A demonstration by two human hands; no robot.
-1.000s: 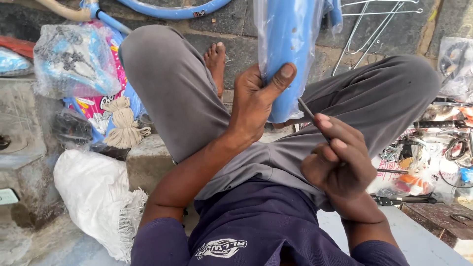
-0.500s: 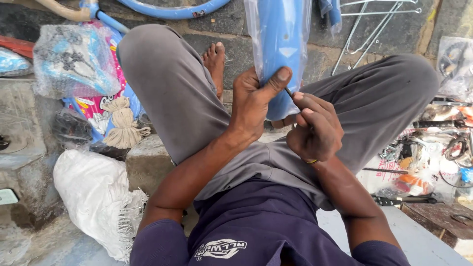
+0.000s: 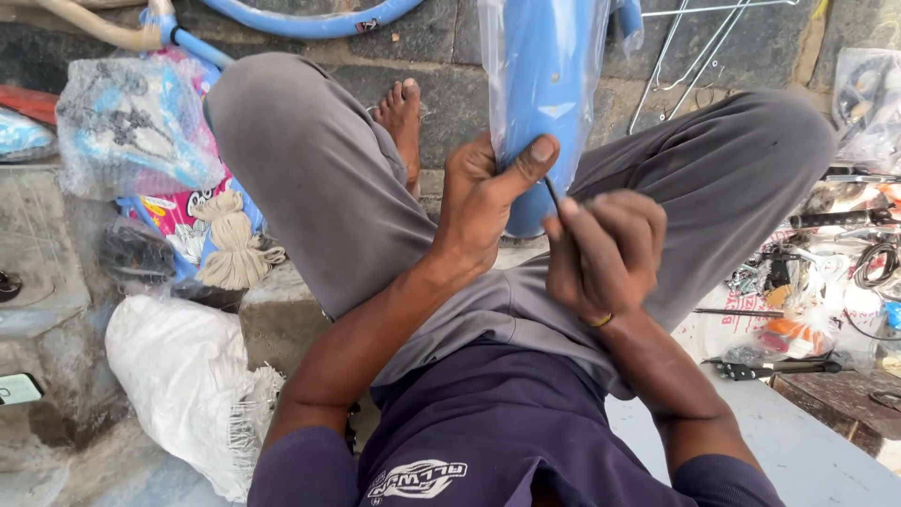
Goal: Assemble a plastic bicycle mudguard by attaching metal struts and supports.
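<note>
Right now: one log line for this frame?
left hand: grips plastic-wrapped blue metal fender | right hand: holds thin dark blade at wrap

- Left hand (image 3: 483,202) grips the lower end of the blue mudguard (image 3: 549,103), thumb pressed on its clear plastic wrap.
- Right hand (image 3: 605,253), just right of the mudguard's lower end, is closed around a thin dark tool (image 3: 553,194); its tip meets the wrap.
- White sack (image 3: 183,385) lies well left of and below the mudguard.
</note>
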